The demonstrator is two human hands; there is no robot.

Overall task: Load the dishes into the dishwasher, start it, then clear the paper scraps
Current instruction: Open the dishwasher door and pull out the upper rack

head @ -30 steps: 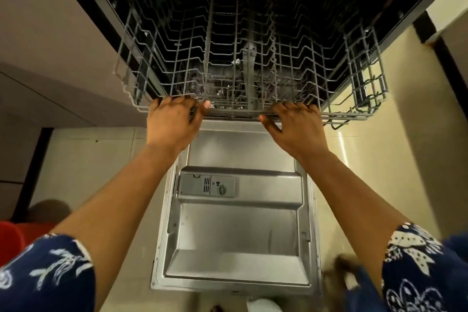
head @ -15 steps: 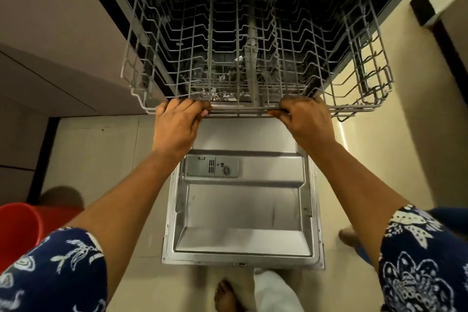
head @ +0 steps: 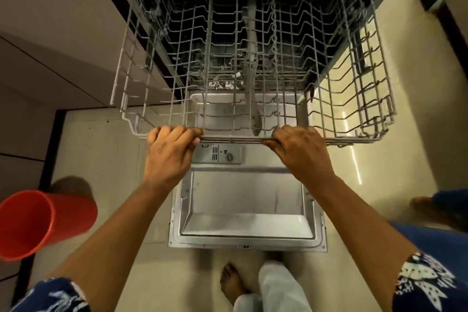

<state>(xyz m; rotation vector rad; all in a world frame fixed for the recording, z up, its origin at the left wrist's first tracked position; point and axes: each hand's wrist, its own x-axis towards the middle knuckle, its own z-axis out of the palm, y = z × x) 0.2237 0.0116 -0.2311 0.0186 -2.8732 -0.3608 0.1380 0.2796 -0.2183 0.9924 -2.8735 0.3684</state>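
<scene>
An empty grey wire rack (head: 177, 63) juts out of the dark dishwasher opening, above the lowered steel door (head: 243, 197). My left hand (head: 169, 154) grips the rack's front rail at its left part. My right hand (head: 301, 152) grips the same rail further right. The rack holds no dishes. Small white paper scraps (head: 224, 82) lie low inside the machine, seen through the wires. The detergent dispenser (head: 217, 154) sits on the door just below the rail.
A red plastic bucket (head: 33, 223) stands on the floor to the left. Beige cabinet fronts (head: 50, 33) flank the machine on the left. My bare foot (head: 231, 284) and white trouser leg are in front of the door edge. A blurred blue shape (head: 435, 213) sits at the right.
Both hands have drawn the rack further out toward me over the door. The view has tilted down, showing the bucket and my foot.
</scene>
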